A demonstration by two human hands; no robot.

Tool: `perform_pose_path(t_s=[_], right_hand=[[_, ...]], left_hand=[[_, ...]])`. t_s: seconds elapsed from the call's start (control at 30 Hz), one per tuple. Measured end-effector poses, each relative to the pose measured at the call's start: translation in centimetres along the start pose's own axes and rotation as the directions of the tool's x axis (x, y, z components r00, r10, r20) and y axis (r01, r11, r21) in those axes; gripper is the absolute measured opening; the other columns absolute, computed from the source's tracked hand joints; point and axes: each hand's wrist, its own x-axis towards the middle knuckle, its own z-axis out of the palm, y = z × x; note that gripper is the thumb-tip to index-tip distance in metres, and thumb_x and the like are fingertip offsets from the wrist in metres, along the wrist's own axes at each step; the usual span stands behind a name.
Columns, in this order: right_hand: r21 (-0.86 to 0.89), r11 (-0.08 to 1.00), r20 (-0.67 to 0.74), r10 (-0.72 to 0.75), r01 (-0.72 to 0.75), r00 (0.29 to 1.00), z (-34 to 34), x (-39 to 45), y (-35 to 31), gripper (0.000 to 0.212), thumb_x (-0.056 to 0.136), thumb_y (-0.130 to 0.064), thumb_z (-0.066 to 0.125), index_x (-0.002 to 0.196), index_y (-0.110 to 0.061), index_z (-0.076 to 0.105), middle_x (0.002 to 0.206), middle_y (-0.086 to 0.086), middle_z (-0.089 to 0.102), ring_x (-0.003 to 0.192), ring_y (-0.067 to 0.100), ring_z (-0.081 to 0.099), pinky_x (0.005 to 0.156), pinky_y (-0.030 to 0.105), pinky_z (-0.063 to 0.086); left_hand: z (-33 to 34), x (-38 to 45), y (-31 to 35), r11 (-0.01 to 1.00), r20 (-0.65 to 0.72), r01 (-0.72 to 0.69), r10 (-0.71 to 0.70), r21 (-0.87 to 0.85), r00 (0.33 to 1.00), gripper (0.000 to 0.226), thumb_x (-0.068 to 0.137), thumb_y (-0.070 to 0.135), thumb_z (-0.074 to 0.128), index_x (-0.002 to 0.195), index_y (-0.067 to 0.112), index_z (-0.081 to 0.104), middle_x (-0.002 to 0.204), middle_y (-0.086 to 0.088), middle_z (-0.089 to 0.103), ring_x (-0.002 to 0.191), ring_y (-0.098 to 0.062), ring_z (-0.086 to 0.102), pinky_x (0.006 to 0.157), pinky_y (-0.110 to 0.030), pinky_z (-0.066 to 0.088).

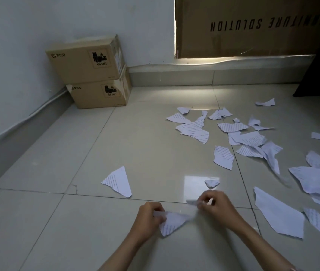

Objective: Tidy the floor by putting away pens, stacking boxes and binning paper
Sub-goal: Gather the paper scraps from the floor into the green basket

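My left hand (150, 215) grips a torn scrap of printed white paper (172, 222) just above the tiled floor. Close to its right, my right hand (214, 205) pinches a smaller blurred paper scrap (192, 202). Several more torn paper pieces (194, 130) lie scattered over the floor to the right and ahead, one triangular piece (119, 181) sits alone to the left. Two brown cardboard boxes are stacked in the corner, the upper box (86, 59) on the lower box (100, 93). No pens or bin are in view.
A large flat cardboard panel (253, 26) with printed lettering leans against the far wall. A dark object (319, 75) stands at the far right. A white cable (28, 116) runs along the left skirting.
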Motion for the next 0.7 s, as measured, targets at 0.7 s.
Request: perform_pose_path(t_s=[0.7], right_hand=[[-0.166,0.977,-0.230,0.093,-0.133,0.969,-1.0,5.4,1.1,0.022,0.081,-0.019,0.068,0.065,-0.006,0.062,0.061,0.021,0.059,0.057,0.019,0.048,0.056,0.028,0.036]], left_hand=[[-11.2,7.7,-6.8,0.978,-0.565,0.093,-0.184,-0.186,0.804,0.028,0.065,-0.004,0.074,0.045,0.008,0.058,0.052,-0.008,0.054,0.063,-0.026,0.051,0.057,-0.026,0.033]])
